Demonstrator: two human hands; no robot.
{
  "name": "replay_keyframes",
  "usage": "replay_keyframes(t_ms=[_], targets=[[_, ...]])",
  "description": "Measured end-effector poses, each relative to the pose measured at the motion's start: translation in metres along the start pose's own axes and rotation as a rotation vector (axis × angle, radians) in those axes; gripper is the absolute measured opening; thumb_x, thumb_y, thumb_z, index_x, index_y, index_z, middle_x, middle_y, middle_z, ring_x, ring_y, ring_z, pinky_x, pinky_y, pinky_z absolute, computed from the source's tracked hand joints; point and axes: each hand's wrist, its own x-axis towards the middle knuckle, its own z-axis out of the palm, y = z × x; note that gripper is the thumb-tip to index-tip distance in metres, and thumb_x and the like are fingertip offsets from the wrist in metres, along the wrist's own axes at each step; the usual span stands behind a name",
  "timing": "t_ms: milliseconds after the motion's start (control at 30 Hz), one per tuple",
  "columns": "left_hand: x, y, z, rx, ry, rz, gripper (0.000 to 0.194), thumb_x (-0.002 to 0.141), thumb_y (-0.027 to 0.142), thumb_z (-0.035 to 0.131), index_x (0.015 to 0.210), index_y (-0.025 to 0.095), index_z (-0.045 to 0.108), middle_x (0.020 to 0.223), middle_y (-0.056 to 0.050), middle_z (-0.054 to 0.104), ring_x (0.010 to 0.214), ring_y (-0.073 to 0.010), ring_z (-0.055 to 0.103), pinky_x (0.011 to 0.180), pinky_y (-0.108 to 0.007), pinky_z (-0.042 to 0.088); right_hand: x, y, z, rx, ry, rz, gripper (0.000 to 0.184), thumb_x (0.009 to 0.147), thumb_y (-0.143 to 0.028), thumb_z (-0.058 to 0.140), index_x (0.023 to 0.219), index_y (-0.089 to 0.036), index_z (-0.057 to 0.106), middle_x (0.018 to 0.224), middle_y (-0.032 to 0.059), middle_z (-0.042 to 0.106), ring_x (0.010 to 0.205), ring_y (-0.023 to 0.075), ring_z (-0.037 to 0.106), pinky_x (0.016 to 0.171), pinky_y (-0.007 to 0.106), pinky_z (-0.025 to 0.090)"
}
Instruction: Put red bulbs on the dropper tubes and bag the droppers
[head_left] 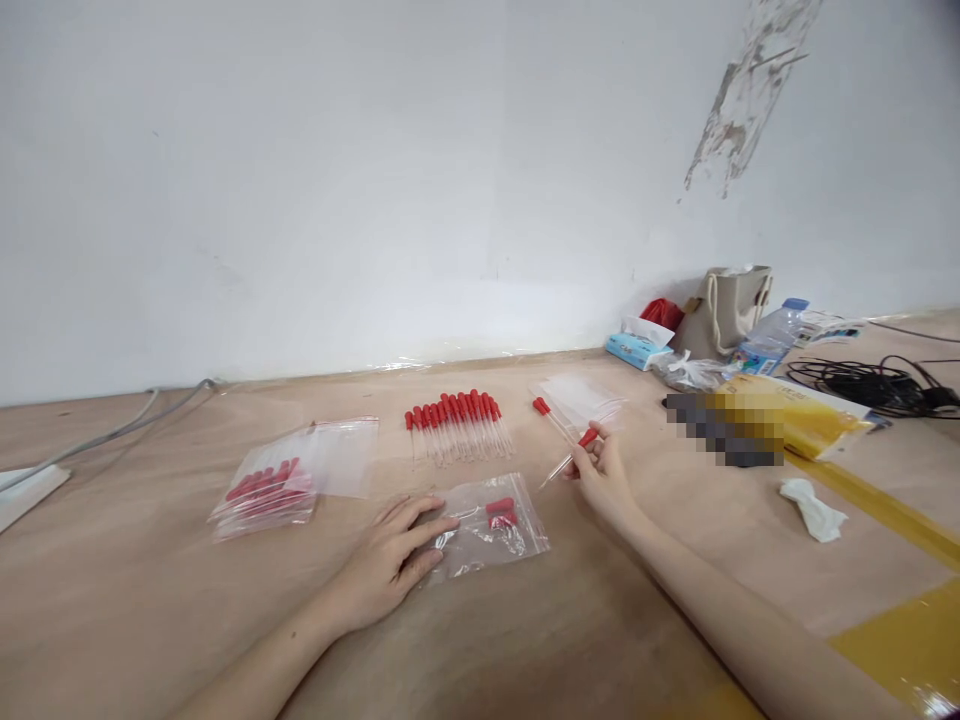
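My right hand (pixel 598 465) pinches a glass dropper (pixel 559 468) near its red rubber bulb, the clear tip pointing down to the left. Just beyond it lie a couple more red-bulbed droppers (pixel 541 406), beside a stack of clear zip bags (pixel 581 397). My left hand (pixel 401 550) rests with fingers spread on the left end of a clear zip bag (pixel 469 530), which has red bulbs showing inside. Behind that bag, a row of several droppers (pixel 454 415) lies with the red bulbs facing the wall. At left sits a pile of filled zip bags (pixel 262 490).
At the back right stand a blue tissue pack (pixel 637 350), a beige bag (pixel 727 315) and a plastic bottle (pixel 772 335). Black cables (pixel 877 385), a yellow packet (pixel 795 410) and a crumpled tissue (pixel 814 510) lie to the right. A grey cable (pixel 112 432) runs along the left.
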Motion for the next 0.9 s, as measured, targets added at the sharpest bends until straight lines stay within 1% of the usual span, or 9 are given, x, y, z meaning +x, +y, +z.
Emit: replay_keyframes(t_ms=[133,400,467,567,633,800,900], targets=[[0.000,-0.002,0.001,-0.001,-0.007,-0.005,0.033,0.088,0.031,0.039,0.120,0.033,0.047,0.127,-0.002,0.043,0.118,-0.0211,0.037,0.097,-0.040,0.034,-0.007,0.000,0.009,0.053,-0.061,0.030,0.051,0.072,-0.039,0.050,0.112,-0.021,0.025,0.071,-0.0059,0.041,0.049,0.0079,0.049,0.047,0.024,0.045],[0.000,-0.002,0.002,0.013,-0.007,0.003,0.034,0.088,0.031,0.039,0.121,0.033,0.047,0.127,-0.002,0.043,0.117,-0.0214,0.037,0.097,-0.041,0.034,-0.019,0.001,0.022,0.112,-0.172,0.021,0.047,0.072,-0.042,0.052,0.106,-0.024,0.026,0.073,-0.0043,0.043,0.052,0.0095,0.051,0.051,0.027,0.049],[0.000,-0.002,0.001,0.010,-0.005,0.001,0.034,0.088,0.030,0.039,0.121,0.033,0.047,0.127,-0.002,0.043,0.117,-0.0212,0.038,0.097,-0.040,0.035,-0.020,0.001,0.023,0.130,-0.159,0.038,0.046,0.071,-0.043,0.054,0.102,-0.025,0.026,0.074,-0.0041,0.044,0.053,0.0102,0.053,0.054,0.029,0.051],[0.000,-0.001,0.001,0.002,0.010,0.007,0.033,0.088,0.029,0.039,0.120,0.032,0.048,0.127,-0.002,0.044,0.117,-0.0215,0.039,0.096,-0.040,0.036,-0.020,0.001,0.022,0.165,-0.089,0.065,0.047,0.068,-0.046,0.058,0.095,-0.025,0.026,0.076,-0.0041,0.044,0.056,0.0111,0.054,0.058,0.032,0.053],[0.000,-0.001,0.001,-0.003,0.016,0.011,0.033,0.088,0.029,0.040,0.120,0.032,0.049,0.126,-0.003,0.045,0.116,-0.0218,0.039,0.096,-0.040,0.036,-0.021,0.002,0.021,0.188,-0.065,0.084,0.048,0.066,-0.047,0.059,0.092,-0.025,0.026,0.076,-0.0042,0.044,0.057,0.0116,0.056,0.059,0.033,0.054],[0.000,-0.001,0.001,0.010,0.003,-0.002,0.034,0.088,0.030,0.039,0.121,0.032,0.047,0.127,-0.003,0.044,0.117,-0.0211,0.039,0.096,-0.040,0.035,-0.024,0.003,0.017,0.205,-0.105,0.122,0.052,0.063,-0.046,0.064,0.095,-0.025,0.028,0.074,-0.0045,0.046,0.055,0.0121,0.056,0.056,0.033,0.054],[0.000,-0.001,0.001,0.010,0.004,-0.011,0.035,0.088,0.030,0.040,0.122,0.031,0.045,0.127,-0.002,0.044,0.117,-0.0209,0.039,0.098,-0.040,0.034,-0.025,0.004,0.016,0.201,-0.114,0.132,0.051,0.061,-0.047,0.066,0.094,-0.024,0.033,0.074,-0.0035,0.049,0.058,0.0131,0.057,0.059,0.034,0.053]])
